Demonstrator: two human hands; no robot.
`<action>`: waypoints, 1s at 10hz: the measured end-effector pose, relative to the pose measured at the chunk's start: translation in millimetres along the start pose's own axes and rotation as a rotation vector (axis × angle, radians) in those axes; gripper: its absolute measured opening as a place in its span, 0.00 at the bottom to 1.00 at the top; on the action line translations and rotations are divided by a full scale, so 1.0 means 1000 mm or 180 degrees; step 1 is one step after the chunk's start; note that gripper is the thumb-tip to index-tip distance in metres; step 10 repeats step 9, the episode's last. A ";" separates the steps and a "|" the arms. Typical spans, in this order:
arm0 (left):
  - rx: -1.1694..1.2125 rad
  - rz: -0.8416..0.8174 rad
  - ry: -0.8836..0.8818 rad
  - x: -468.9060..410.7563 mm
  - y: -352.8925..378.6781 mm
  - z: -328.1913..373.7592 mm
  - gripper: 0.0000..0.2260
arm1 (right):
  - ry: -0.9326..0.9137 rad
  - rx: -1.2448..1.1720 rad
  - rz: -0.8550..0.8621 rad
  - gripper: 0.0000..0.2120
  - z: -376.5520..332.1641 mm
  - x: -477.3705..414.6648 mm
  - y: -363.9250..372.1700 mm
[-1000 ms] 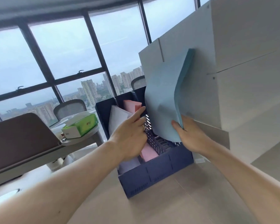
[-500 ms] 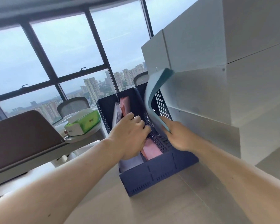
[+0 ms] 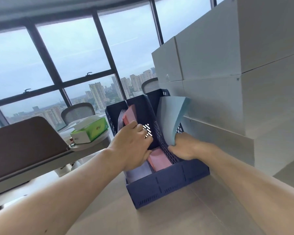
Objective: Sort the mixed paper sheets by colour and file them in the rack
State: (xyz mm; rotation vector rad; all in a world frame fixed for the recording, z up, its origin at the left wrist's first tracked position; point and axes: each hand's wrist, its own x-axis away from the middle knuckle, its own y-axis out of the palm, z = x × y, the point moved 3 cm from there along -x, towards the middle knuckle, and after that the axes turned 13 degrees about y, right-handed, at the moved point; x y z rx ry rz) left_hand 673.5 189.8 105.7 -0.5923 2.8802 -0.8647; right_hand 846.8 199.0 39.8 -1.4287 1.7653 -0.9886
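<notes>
My left hand [image 3: 134,143] reaches into the rack [image 3: 168,185], fingers curled over the pink sheets [image 3: 159,160] in the middle slot, gripping them, I think. My right hand [image 3: 185,148] pinches the lower edge of the blue sheets [image 3: 168,119], which stand in the right slot, tops curling over.

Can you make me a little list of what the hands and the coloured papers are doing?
rack: dark blue, open top
pink paper: in the middle slot
pale paper: left of the pink
blue paper: bent, lower edge in the right slot
left hand: holds the pink paper
right hand: pinches the blue paper's lower edge
tissue box: green, on a table at the left
</notes>
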 end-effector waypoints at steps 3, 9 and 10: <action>-0.0034 -0.0085 -0.0034 0.002 -0.002 0.003 0.23 | -0.0514 -0.0248 0.1010 0.12 -0.023 0.010 -0.020; 0.0272 0.0580 0.0310 0.039 -0.003 0.020 0.17 | 0.0294 0.0398 0.0387 0.21 0.007 0.050 0.010; 0.0272 0.0580 0.0310 0.039 -0.003 0.020 0.17 | 0.0294 0.0398 0.0387 0.21 0.007 0.050 0.010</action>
